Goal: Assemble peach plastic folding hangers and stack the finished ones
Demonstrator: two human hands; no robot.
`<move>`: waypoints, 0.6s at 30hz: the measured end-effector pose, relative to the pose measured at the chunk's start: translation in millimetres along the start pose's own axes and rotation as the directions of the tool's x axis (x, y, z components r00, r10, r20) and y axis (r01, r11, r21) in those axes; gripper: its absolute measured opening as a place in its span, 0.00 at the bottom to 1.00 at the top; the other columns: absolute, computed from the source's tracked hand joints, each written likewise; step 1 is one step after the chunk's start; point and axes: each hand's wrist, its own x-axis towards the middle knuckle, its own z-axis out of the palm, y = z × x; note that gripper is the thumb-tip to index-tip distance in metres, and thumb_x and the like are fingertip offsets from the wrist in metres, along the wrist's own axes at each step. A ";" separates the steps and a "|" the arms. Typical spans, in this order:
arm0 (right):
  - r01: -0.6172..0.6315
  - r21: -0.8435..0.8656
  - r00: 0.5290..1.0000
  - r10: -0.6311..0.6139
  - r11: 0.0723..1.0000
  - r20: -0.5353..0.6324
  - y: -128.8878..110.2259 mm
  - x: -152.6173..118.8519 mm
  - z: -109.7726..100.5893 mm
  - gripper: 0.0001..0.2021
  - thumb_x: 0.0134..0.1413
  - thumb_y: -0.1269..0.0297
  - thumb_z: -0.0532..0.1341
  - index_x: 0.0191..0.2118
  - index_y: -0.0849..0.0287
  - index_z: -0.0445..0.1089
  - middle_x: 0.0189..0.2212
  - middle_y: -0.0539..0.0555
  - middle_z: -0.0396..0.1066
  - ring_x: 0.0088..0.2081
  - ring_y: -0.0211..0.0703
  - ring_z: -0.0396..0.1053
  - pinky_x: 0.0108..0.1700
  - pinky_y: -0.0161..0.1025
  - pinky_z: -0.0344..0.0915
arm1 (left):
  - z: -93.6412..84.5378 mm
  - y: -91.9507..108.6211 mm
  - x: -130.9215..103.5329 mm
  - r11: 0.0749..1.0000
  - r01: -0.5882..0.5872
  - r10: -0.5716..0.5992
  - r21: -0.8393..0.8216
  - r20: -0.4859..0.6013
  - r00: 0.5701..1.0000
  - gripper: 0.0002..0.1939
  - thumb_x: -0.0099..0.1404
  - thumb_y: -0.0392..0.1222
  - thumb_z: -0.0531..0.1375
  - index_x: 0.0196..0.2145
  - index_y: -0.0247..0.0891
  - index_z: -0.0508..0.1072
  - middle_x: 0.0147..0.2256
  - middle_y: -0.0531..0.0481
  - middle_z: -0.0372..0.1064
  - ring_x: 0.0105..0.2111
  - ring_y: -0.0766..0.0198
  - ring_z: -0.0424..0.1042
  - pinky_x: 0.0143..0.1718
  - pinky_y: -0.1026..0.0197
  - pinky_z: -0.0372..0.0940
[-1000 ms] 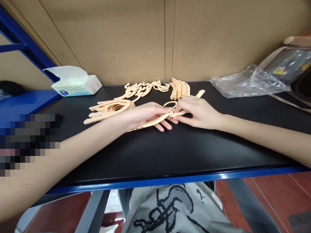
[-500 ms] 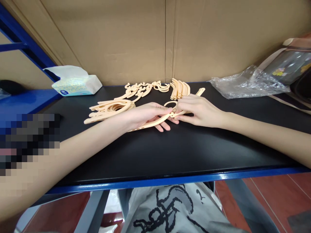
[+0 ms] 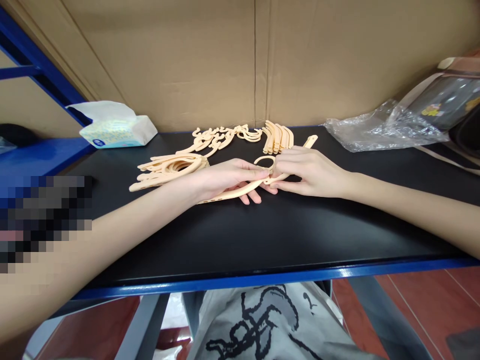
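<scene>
Between my hands is a beige plastic hanger [image 3: 240, 192], its two arms meeting at a small joint with a curved hook on the far side. My left hand [image 3: 238, 176] grips it near the joint, thumb on top, other fingers beneath. My right hand [image 3: 305, 170] pinches the right arm close to the joint; that arm's end sticks out beyond the knuckles. Left of my left hand lies a stack of beige hangers [image 3: 172, 167]. Behind are a pile of loose hooks and pieces [image 3: 215, 137] and a row of curved beige arms [image 3: 276, 137].
A tissue pack [image 3: 118, 131] lies at the back left of the black tabletop [image 3: 240, 240]. Crumpled clear plastic [image 3: 386, 130] and a transparent bag [image 3: 438, 102] are at the back right. Cardboard [image 3: 168, 60] stands behind the table.
The hook and joint have shifted slightly, and my left thumb has moved a little to the right over the joint. Both hands keep their hold.
</scene>
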 end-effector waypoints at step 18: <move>-0.014 0.027 1.000 0.013 1.000 0.020 -4.7 -1.2 1.9 0.12 0.63 0.60 0.52 0.30 0.59 0.65 0.26 0.50 0.64 0.28 0.36 0.60 0.33 0.34 0.55 | -0.4 -1.2 0.5 1.000 0.011 -0.011 0.001 -0.007 1.000 0.17 0.65 0.50 0.57 0.48 0.39 0.73 0.42 0.46 0.76 0.26 0.69 0.73 0.28 0.68 0.68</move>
